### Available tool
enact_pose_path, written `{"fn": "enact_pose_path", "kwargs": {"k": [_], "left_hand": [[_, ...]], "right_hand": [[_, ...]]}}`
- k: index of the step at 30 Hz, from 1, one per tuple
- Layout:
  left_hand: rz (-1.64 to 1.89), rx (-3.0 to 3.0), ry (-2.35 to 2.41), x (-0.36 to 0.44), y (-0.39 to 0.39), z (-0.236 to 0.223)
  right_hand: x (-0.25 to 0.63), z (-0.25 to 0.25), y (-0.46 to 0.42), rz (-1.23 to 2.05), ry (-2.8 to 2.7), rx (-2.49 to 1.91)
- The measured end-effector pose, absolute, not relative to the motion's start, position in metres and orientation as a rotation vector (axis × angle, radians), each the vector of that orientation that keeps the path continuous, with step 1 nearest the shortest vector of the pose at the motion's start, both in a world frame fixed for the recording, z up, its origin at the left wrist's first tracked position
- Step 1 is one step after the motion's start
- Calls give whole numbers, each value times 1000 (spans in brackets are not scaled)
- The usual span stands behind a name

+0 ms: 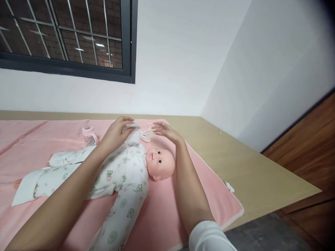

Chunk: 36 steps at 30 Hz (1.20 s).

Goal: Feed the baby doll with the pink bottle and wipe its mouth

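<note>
A baby doll [123, 170] in white clothes with small animal prints lies on its back, its bare head to the right. My left hand [119, 130] is over the doll's far shoulder, with thumb and fingers closed on a thin white cloth [134, 131]. Whether that cloth is part of the doll's sleeve or separate, I cannot tell. Beyond the doll's head, my right hand [165, 130] is open, fingers stretched and slightly apart. Close to its fingertips lies a small clear plastic packet [147, 136].
Under the doll is a pink blanket [162, 216] on a tan tabletop [251, 170]. A pink-topped baby bottle [89, 134] stands beyond the doll's legs. A small white object [229, 187] lies by the blanket's right edge. A wall and barred window rise behind.
</note>
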<state>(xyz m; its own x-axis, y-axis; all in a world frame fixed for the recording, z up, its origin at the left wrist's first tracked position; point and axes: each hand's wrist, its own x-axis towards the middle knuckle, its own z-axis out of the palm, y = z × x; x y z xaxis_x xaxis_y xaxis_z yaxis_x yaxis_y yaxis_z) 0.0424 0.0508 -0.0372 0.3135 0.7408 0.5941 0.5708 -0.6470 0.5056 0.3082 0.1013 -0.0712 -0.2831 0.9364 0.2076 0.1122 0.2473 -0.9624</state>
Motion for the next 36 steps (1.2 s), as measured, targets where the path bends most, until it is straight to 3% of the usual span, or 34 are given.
{"fn": "enact_pose_path", "kwargs": {"k": [6, 14, 24, 33, 36], "left_hand": [[1156, 2434, 1174, 43, 54, -42], [1121, 2392, 1116, 43, 53, -43], [1138, 2398, 1028, 39, 53, -41], [1245, 2110, 1420, -34, 47, -3], [1496, 1908, 1613, -73, 53, -4]], "right_hand": [[262, -6, 46, 710, -2109, -793], [238, 0, 28, 281, -2289, -1034], [243, 0, 32, 418, -2219, -1053], [264, -5, 48, 38, -2051, -1394], [276, -10, 58, 31, -1976, -1532]]}}
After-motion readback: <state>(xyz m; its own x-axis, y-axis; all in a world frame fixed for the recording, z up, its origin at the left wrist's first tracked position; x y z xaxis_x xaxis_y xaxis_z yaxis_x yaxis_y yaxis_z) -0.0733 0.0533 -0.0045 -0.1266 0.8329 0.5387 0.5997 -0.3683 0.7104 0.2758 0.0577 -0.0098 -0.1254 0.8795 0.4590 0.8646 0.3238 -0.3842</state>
